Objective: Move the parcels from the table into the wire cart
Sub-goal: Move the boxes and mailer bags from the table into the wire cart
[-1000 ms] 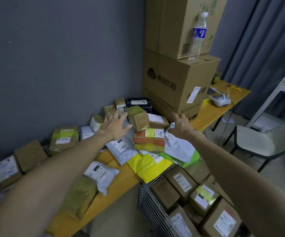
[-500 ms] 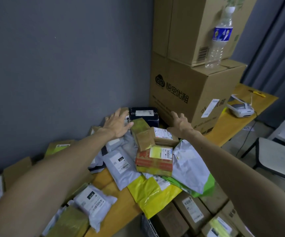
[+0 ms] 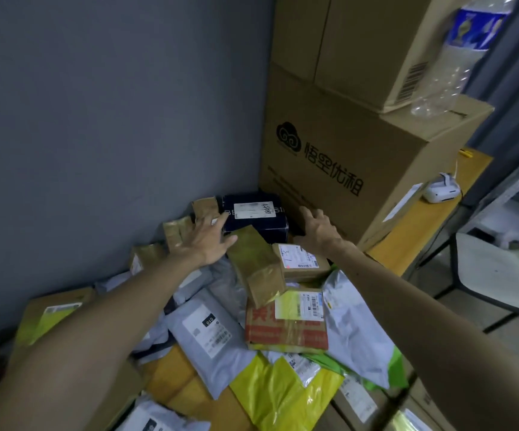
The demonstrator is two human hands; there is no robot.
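Note:
A dark blue box (image 3: 255, 217) with a white label sits at the back of the yellow table (image 3: 171, 381), against the wall. My left hand (image 3: 203, 241) is spread open at its left end, fingertips touching the box. My right hand (image 3: 319, 233) is open just right of the box, fingers spread, by the big carton. In front of the box lie a gold-taped parcel (image 3: 256, 265), a small labelled brown box (image 3: 303, 262), a red-printed box (image 3: 287, 320), grey mailers (image 3: 211, 337) and a yellow bag (image 3: 283, 396). Brown parcels (image 3: 359, 402) at the bottom right lie in the cart; its wire is out of view.
Two big cartons (image 3: 354, 169) are stacked at the table's back right, with a plastic water bottle (image 3: 457, 57) on the lower one. A white device (image 3: 441, 189) rests on the table beyond. A white chair (image 3: 500, 269) stands to the right. More taped parcels (image 3: 50, 315) lie at left.
Both hands have reached farther forward to the two ends of the dark blue box. The camera has moved in closer, and the cart has dropped almost out of view.

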